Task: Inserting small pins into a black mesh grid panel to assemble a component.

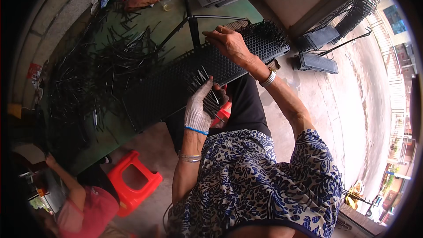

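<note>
The gloved left hand (pixel 199 105) is curled closed around a bundle of thin black rods (pixel 211 106), which fan out above and below the grip; they are slim and fairly straight, with pale glints along their sides. The bundle is at the near edge of a long black tray (pixel 169 79), about halfway along it. The tray slants across the front of a green table (pixel 174 15); its face is a dense honeycomb of small holes, dull and shadowed at the left, greyer at the right. Dark bristly pieces (pixel 271 33) crowd its right end. The bare right hand (pixel 231 46) is above the tray, its fingers bent and close together; whether they pinch 1 rod, I cannot tell.
</note>
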Motion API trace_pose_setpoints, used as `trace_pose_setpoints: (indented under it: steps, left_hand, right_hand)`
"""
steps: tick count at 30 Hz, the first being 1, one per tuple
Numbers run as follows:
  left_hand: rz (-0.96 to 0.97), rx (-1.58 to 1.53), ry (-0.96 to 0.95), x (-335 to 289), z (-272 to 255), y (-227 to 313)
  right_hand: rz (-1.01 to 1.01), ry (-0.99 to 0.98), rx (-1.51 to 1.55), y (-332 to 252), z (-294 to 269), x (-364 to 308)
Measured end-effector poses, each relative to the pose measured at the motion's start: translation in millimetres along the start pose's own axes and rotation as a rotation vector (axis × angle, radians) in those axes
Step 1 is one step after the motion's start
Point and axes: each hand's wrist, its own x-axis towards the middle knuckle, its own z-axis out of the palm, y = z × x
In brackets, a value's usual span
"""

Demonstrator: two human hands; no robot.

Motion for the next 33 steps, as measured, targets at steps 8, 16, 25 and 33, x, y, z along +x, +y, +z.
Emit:
trace_pose_setpoints:
  steps: [8,16,25,33]
  left_hand:
    - [-0.02,0.199,0.056,5.0,4.1,1.7]
    - [0.067,0.368,0.109,-3.7,24.1,-3.7]
    - [0.111,0.438,0.063,-10.0,34.7,-4.4]
    - [0.122,0.509,0.075,-4.6,34.4,-5.9]
  right_hand:
    - [0.087,0.024,-0.238,-16.2,-5.2,-6.1]
    - [0.405,-0.419,0.672,-48.1,-49.2,-30.3]
    - [0.592,-0.486,0.799,-41.4,-56.2,-34.2]
    - [0.586,-0.556,0.738,-40.5,-58.9,-28.3]
